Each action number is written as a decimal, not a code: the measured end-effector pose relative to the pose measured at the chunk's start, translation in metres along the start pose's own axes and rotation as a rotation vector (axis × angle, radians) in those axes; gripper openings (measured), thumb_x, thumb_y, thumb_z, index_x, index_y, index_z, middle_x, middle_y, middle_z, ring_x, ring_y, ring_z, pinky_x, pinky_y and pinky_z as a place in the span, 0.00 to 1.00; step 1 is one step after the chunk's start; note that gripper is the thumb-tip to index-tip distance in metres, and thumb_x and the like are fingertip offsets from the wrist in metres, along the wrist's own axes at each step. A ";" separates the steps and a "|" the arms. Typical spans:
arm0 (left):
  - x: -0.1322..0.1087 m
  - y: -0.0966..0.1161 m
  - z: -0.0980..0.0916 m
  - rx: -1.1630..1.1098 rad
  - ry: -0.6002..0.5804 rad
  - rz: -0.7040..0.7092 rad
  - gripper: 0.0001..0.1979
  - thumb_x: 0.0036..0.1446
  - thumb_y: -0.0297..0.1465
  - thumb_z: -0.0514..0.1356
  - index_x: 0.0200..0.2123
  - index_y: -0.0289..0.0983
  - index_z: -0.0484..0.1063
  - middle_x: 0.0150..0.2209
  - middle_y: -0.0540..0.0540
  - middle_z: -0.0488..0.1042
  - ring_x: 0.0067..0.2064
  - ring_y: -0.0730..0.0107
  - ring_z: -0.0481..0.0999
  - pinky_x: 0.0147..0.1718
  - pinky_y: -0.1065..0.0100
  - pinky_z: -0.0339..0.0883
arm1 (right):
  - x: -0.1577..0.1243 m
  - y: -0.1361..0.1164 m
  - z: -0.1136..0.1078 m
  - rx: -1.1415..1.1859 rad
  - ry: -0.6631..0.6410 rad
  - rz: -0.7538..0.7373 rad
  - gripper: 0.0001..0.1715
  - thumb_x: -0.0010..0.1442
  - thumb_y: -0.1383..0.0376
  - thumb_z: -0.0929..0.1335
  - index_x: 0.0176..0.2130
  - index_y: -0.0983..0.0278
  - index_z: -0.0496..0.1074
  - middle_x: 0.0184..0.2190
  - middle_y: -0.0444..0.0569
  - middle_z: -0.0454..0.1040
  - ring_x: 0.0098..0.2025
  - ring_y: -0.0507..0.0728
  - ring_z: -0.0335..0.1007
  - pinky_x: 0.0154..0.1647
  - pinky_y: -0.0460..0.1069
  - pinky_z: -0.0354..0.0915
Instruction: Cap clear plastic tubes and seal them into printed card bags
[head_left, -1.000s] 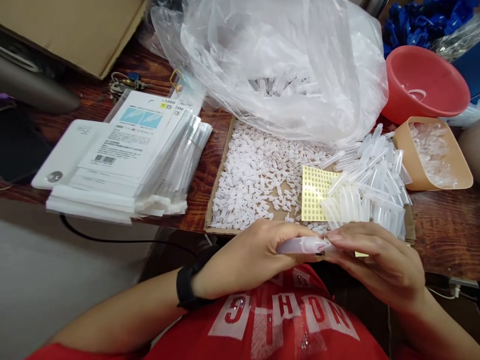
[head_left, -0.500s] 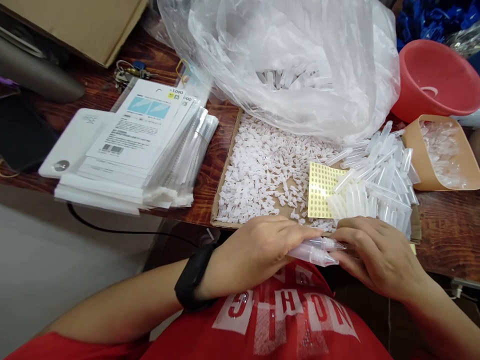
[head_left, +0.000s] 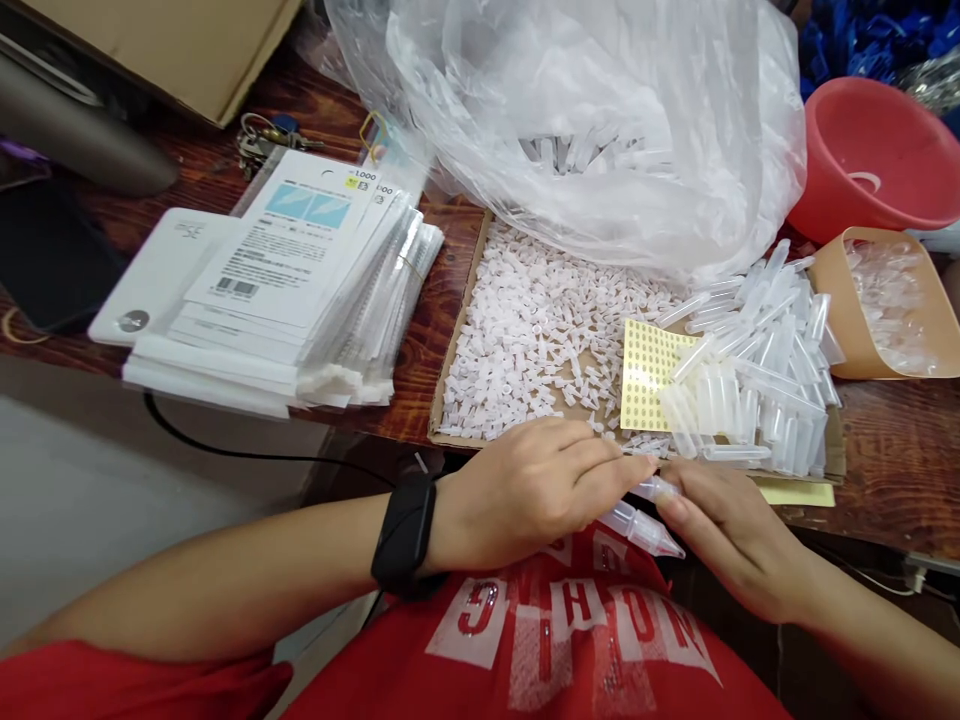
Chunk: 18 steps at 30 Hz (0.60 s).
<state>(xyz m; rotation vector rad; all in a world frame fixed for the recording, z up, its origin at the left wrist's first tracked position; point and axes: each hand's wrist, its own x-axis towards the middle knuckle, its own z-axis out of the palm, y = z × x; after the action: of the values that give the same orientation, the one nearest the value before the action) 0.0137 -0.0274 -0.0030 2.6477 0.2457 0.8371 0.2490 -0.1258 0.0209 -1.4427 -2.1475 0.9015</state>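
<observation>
My left hand [head_left: 532, 485] is closed around clear plastic tubes with pointed tips; one tube [head_left: 645, 530] sticks out below its fingers, tip to the right. A second tube [head_left: 654, 488] lies just above it, and my right hand [head_left: 739, 530] pinches that one near its tip. Beyond my hands a shallow cardboard tray [head_left: 459, 335] holds a mass of small white plastic pieces [head_left: 517, 340]. On its right side are a yellow sticker sheet [head_left: 646, 375] and a pile of clear tubes [head_left: 772, 350].
A large clear plastic bag [head_left: 600, 130] stands behind the tray. At right are a red bowl [head_left: 885, 160] and an orange container [head_left: 836, 305] of clear parts. Stacked printed packets [head_left: 277, 260], keys [head_left: 259, 145] and a dark phone [head_left: 56, 260] lie at left.
My right hand has moved slightly down and closed over the upper tube's tip. The lower tube's tip now points more downward. The whole view has shifted slightly.
</observation>
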 end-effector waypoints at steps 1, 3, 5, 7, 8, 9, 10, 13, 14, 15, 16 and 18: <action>-0.001 -0.002 0.002 -0.003 0.022 0.007 0.13 0.77 0.23 0.52 0.55 0.30 0.74 0.45 0.42 0.87 0.43 0.64 0.86 0.44 0.64 0.79 | 0.002 -0.003 -0.002 0.118 -0.030 0.087 0.23 0.81 0.57 0.57 0.33 0.61 0.62 0.26 0.40 0.67 0.26 0.49 0.62 0.28 0.45 0.59; -0.001 -0.004 0.006 -0.080 0.037 -0.029 0.13 0.76 0.23 0.53 0.57 0.31 0.73 0.48 0.41 0.87 0.46 0.63 0.86 0.46 0.63 0.78 | 0.007 -0.007 -0.007 0.323 -0.082 0.238 0.27 0.81 0.53 0.57 0.31 0.61 0.62 0.25 0.40 0.65 0.26 0.49 0.60 0.26 0.44 0.59; 0.001 -0.004 0.007 -0.278 0.001 -0.199 0.12 0.76 0.26 0.55 0.58 0.33 0.73 0.50 0.41 0.86 0.48 0.64 0.85 0.47 0.64 0.77 | 0.012 -0.006 -0.012 0.465 -0.087 0.304 0.30 0.80 0.49 0.57 0.30 0.61 0.64 0.25 0.41 0.65 0.26 0.49 0.61 0.28 0.45 0.61; 0.007 -0.003 0.007 -0.573 0.007 -0.508 0.10 0.77 0.34 0.57 0.52 0.37 0.75 0.45 0.45 0.85 0.44 0.66 0.84 0.44 0.66 0.76 | 0.018 -0.002 -0.010 0.561 0.025 0.280 0.29 0.79 0.47 0.58 0.33 0.61 0.67 0.27 0.42 0.67 0.28 0.50 0.65 0.31 0.46 0.65; 0.011 -0.002 0.007 -0.733 0.049 -0.657 0.12 0.77 0.39 0.57 0.48 0.37 0.76 0.41 0.46 0.84 0.42 0.67 0.83 0.43 0.67 0.76 | 0.021 0.000 -0.005 0.600 0.127 0.251 0.27 0.78 0.47 0.59 0.35 0.61 0.68 0.28 0.42 0.69 0.30 0.51 0.66 0.33 0.46 0.67; 0.015 -0.002 0.007 -0.882 0.121 -0.767 0.16 0.76 0.44 0.56 0.43 0.38 0.76 0.38 0.47 0.82 0.40 0.68 0.82 0.43 0.67 0.75 | 0.026 0.002 0.002 0.632 0.243 0.225 0.23 0.77 0.48 0.62 0.38 0.60 0.69 0.29 0.42 0.70 0.31 0.51 0.68 0.35 0.47 0.69; 0.018 -0.002 0.007 -1.015 0.214 -0.830 0.21 0.75 0.48 0.55 0.39 0.38 0.75 0.36 0.47 0.81 0.40 0.67 0.80 0.43 0.67 0.75 | 0.031 0.004 0.013 0.662 0.354 0.207 0.18 0.76 0.50 0.65 0.40 0.60 0.69 0.31 0.42 0.72 0.32 0.51 0.71 0.36 0.47 0.71; 0.026 -0.002 0.013 -1.228 0.455 -0.867 0.27 0.72 0.56 0.54 0.37 0.39 0.72 0.36 0.46 0.77 0.39 0.66 0.77 0.39 0.66 0.74 | 0.049 0.003 0.052 0.775 0.529 0.170 0.11 0.72 0.54 0.70 0.49 0.57 0.69 0.40 0.44 0.78 0.38 0.52 0.79 0.42 0.49 0.77; 0.027 -0.002 0.016 -1.221 0.515 -0.885 0.26 0.72 0.57 0.53 0.39 0.40 0.72 0.37 0.47 0.75 0.38 0.66 0.76 0.36 0.67 0.73 | 0.055 0.001 0.065 0.813 0.553 0.156 0.13 0.72 0.55 0.70 0.52 0.56 0.69 0.45 0.46 0.80 0.42 0.53 0.81 0.45 0.50 0.79; 0.027 -0.002 0.020 -1.186 0.560 -0.903 0.25 0.72 0.56 0.53 0.41 0.41 0.71 0.38 0.47 0.75 0.38 0.66 0.75 0.35 0.67 0.73 | 0.061 -0.002 0.077 0.836 0.580 0.147 0.15 0.72 0.54 0.70 0.54 0.56 0.70 0.51 0.49 0.80 0.47 0.54 0.82 0.49 0.51 0.79; 0.028 -0.001 0.025 -1.129 0.599 -0.910 0.23 0.73 0.55 0.53 0.42 0.42 0.70 0.40 0.47 0.74 0.39 0.65 0.75 0.36 0.65 0.74 | 0.065 -0.006 0.087 0.844 0.610 0.145 0.17 0.72 0.54 0.69 0.56 0.56 0.70 0.57 0.52 0.78 0.53 0.56 0.81 0.54 0.53 0.79; 0.028 0.002 0.034 -1.001 0.659 -0.880 0.21 0.73 0.55 0.52 0.44 0.44 0.68 0.44 0.46 0.74 0.45 0.62 0.76 0.46 0.60 0.77 | 0.072 -0.012 0.102 0.829 0.679 0.174 0.20 0.72 0.53 0.69 0.59 0.57 0.72 0.63 0.55 0.76 0.63 0.59 0.76 0.64 0.58 0.75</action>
<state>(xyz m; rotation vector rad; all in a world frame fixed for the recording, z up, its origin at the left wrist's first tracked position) 0.0560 -0.0314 -0.0133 1.1014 0.8103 1.0622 0.1475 -0.0923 -0.0450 -1.2329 -0.9830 0.9961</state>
